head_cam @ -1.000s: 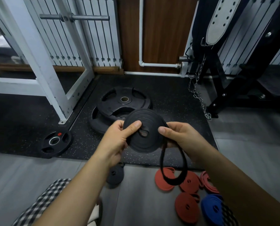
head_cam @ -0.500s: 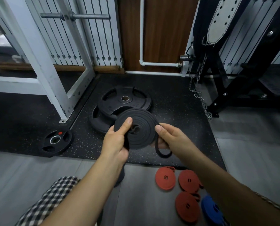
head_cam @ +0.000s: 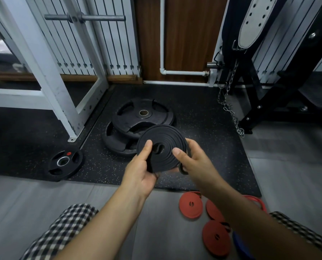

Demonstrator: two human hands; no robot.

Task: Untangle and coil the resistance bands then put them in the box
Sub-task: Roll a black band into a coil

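Since a second ago the long tail that hung from the black resistance band (head_cam: pixel 162 147) has been wound in, and only a small loop shows by my right palm. My left hand (head_cam: pixel 139 169) grips the coil, thumb flat on its face beside the centre hole. My right hand (head_cam: pixel 194 164) clasps its right edge, thumb on the outer turns. It is a flat, tight disc of many turns, held in the air between both hands. Under my right forearm, on the grey floor (head_cam: pixel 43 199), lie three coiled red bands (head_cam: pixel 191 204) and a blue coil (head_cam: pixel 239 246), partly hidden. Beyond my grip sit stacked weight plates (head_cam: pixel 143 115).
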